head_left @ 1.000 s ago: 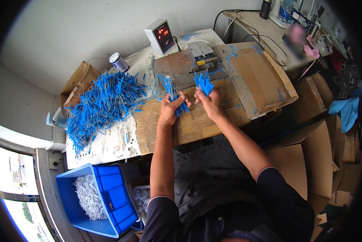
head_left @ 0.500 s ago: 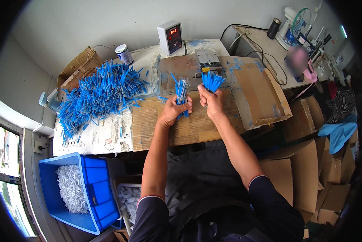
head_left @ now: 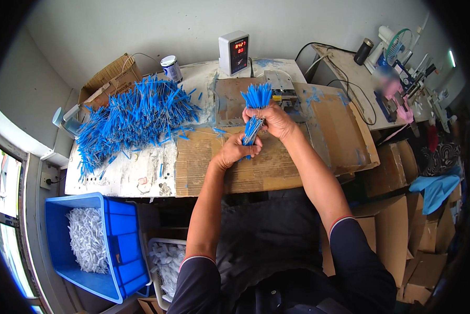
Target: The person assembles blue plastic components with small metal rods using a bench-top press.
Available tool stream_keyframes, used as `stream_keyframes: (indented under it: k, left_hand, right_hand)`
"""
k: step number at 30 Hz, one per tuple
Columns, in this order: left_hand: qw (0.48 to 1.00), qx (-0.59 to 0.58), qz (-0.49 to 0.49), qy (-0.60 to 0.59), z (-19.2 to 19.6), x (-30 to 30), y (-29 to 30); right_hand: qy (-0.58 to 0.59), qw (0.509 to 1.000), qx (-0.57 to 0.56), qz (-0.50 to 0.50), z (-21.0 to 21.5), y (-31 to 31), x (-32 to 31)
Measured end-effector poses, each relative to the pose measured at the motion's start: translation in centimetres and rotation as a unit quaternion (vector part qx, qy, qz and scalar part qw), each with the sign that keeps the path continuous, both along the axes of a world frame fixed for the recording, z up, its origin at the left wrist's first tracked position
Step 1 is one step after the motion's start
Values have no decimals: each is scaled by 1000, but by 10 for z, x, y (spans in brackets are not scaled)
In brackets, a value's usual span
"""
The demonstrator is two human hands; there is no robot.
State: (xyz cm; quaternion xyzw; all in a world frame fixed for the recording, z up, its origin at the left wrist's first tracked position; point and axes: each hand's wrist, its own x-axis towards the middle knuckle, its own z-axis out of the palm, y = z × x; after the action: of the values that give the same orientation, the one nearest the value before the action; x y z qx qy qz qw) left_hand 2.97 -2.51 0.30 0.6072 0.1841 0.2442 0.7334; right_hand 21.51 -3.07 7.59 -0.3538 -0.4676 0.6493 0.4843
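Note:
My left hand (head_left: 237, 150) is closed round the lower part of a bundle of thin wire sticks with blue ends (head_left: 252, 131). Just above it, my right hand (head_left: 274, 120) grips the upper bundle, whose blue ends (head_left: 257, 96) fan upward out of the fist. The two bundles meet between my hands, over the cardboard sheet (head_left: 203, 167) on the bench. To the left lies a big tangled heap of the same blue-ended sticks (head_left: 135, 118). My fingers hide where the bundles join.
Behind my hands stand a box with a red digital display (head_left: 234, 53) and a small metal fixture (head_left: 283, 89). A flat carton (head_left: 339, 123) lies to the right. Below left, a blue bin (head_left: 127, 251) holds white pieces (head_left: 88, 240). A fan (head_left: 397, 47) stands on the side table.
My hands were apart, each with its own bundle. The right has moved left over the left hand, bringing the two bundles together. The view has shifted slightly.

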Motion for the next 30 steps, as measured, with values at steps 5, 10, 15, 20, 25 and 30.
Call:
stream_keyframes:
  k: [5,10,15,20,25,30]
  left_hand:
    - [1000,0,15,-12,0,3,2]
    - [993,-23,105,-44,-3,6,2]
    - [942,116,310,61,-5,16,-1]
    - [764,412,452,206,-7,24,-11]
    - [682,484,513,191,-10,22,-10]
    - [620,551,508,235,-5,22,-13]
  right_hand:
    - [135,954,36,-265,-1,22,15]
    - [164,888,85,-420,3,-3,26]
    - [-82,908,131,-390,-12,-53,-27]
    - [-170,873,240,-388,-29,-51,-63]
    - [-231,824,227,-466,-36,-46,-81]
    - [-208,825,204,-485,-41,-42,-82]
